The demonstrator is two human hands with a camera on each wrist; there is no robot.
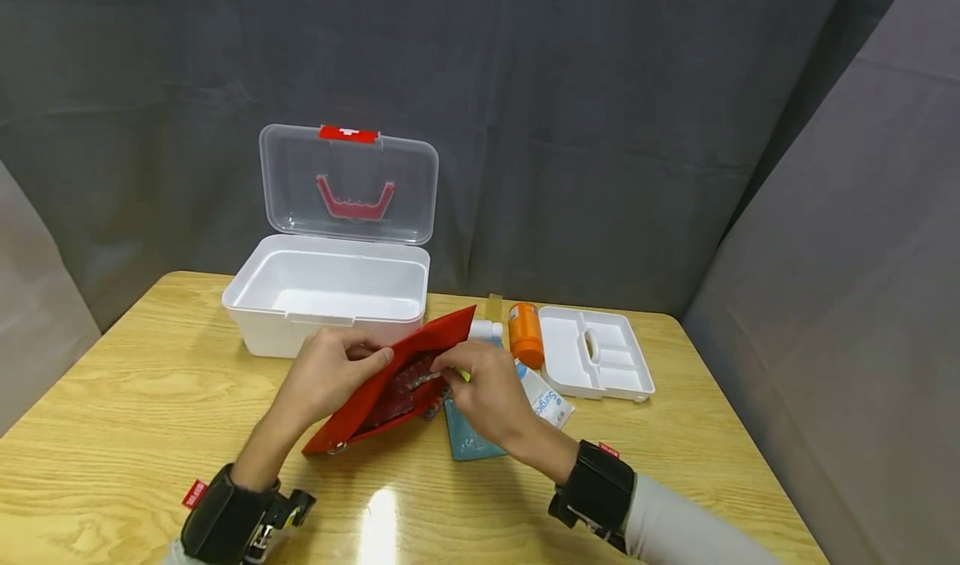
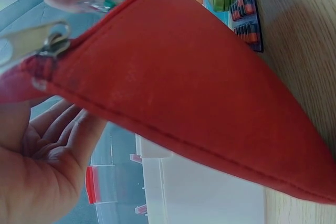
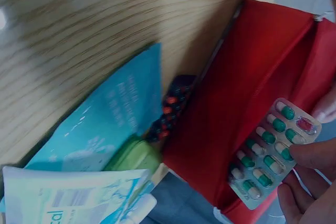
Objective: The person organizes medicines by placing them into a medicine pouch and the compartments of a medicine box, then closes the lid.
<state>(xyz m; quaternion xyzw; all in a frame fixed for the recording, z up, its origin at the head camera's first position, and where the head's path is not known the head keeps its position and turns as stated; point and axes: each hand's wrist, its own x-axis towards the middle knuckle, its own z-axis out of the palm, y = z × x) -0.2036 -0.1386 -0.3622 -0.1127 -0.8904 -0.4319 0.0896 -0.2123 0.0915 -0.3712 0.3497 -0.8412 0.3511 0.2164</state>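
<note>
A red zip pouch [image 1: 442,332] is held up, tilted, above the table with its mouth spread. My left hand [image 1: 327,375] grips its upper edge, thumb on the near side. At the mouth, my right hand [image 1: 489,388] pinches a blister pack [image 3: 265,153] of green-and-white capsules between thumb and fingers. The pack's lower end dips into the pouch; its other end shows outside. Beside the pouch, on the table, lies a second blister pack [image 3: 173,108] of red-and-black capsules. Next to it are a teal packet [image 3: 105,114] and a small green item [image 3: 134,158], partly covered.
Behind the pouch stands a white first-aid box [image 1: 255,323] with its clear lid [image 1: 348,186] raised. To the right are an orange bottle [image 1: 527,336], a white-capped bottle [image 1: 486,329], a white "Surgical" packet [image 1: 547,394] and a divided white tray [image 1: 618,357].
</note>
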